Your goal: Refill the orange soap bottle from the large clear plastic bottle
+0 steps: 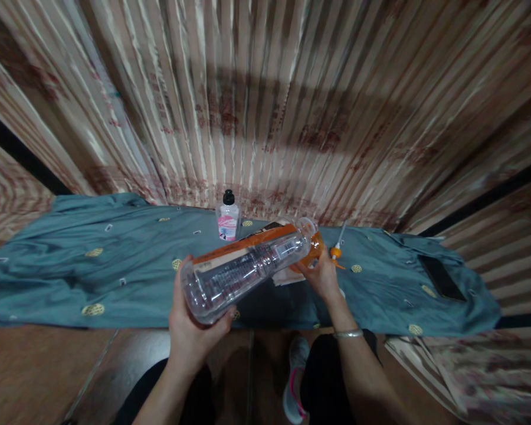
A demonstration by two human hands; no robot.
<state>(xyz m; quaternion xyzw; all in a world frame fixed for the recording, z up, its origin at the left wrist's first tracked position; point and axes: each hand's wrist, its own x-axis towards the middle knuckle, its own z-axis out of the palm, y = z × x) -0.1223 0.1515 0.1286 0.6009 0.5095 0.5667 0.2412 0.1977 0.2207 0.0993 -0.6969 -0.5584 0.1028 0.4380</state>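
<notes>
My left hand (199, 333) is wrapped round the base of a large clear plastic bottle (243, 268), which has an orange and dark printed label. The bottle is tilted, its neck raised toward the upper right. Beside the neck, my right hand (322, 276) is closed on an orange see-through piece (314, 251); its full shape is hidden by the bottle and fingers. Whether the piece touches the bottle's mouth I cannot tell. Just right of this hand lies a pump top (336, 252) with an orange collar and pale tube. Something white like paper (289, 277) shows under the bottle.
A small clear bottle (228, 221) with a black cap and pink label stands upright behind the large bottle. A dark phone (441, 277) lies at the right on the grey-green patterned cloth (133, 260). A pleated curtain (265, 106) rises close behind.
</notes>
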